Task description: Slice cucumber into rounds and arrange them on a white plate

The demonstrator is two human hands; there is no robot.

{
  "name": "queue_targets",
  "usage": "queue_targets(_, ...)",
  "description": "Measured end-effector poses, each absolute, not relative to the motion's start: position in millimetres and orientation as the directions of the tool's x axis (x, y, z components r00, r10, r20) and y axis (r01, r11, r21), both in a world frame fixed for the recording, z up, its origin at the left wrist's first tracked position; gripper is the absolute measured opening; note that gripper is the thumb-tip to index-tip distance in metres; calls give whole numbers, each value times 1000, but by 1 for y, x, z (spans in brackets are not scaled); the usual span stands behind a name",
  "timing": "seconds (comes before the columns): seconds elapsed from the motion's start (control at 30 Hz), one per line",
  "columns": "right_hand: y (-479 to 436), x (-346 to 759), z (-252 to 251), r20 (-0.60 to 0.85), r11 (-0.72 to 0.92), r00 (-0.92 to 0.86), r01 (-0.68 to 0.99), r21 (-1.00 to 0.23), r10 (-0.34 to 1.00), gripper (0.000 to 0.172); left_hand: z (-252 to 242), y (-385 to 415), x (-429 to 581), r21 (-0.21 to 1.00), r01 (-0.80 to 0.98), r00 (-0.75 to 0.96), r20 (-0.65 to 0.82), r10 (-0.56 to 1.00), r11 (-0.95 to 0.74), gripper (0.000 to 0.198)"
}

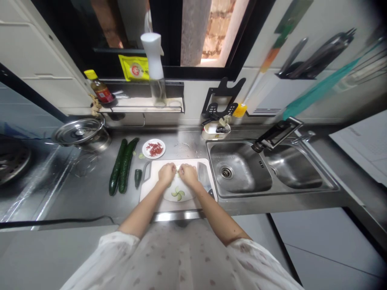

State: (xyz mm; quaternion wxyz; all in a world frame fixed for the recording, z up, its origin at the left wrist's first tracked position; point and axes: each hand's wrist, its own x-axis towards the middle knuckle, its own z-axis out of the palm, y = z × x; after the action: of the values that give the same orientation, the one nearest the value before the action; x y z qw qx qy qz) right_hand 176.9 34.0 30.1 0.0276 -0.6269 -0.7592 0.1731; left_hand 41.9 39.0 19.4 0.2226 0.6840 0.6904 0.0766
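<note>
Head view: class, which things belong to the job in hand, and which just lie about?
Seemingly in the job:
left hand, right hand
curved pale-green slices
rounded white plate
white rectangular chopping board
broad grey-bladed knife
dark-green cut piece
whole dark-green cucumbers

Apparently just lying about:
lidded steel pot
yellow-capped, red-labelled bottle
flat yellow packet

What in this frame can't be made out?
All in the head view:
Whatever lies between the left hand and right hand: too small, partly covered by them.
Inside of the pot: hidden by its lid.
Yellow packet, fine print: blurred.
Dark round item: cut off by left edge.
</note>
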Motion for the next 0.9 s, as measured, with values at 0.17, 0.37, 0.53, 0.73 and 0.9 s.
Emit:
queue_targets(0.17,24,176,34,-109,156,-204,927,-340,973,27,22,41,34,407,909,3,-210,978,84,22)
queue_targets(0.37,0,181,36,-64,158,-200,900,-407,978,26,23,46,15,421,896,-61,-195,979,140,23)
queue_targets(0.53,-22,194,36,-35,159,-197,872,-463,980,24,26,61,-20,449,863,-169,-174,970,231,25)
queue_targets(0.73,-33,207,38,-12,132,-161,846,-517,987,23,32,91,-65,389,834,-347,-179,921,390,29)
queue_targets(0.9,-36,204,34,-6,124,-153,821,-557,988,23,31,108,-76,262,899,-300,-218,929,352,31)
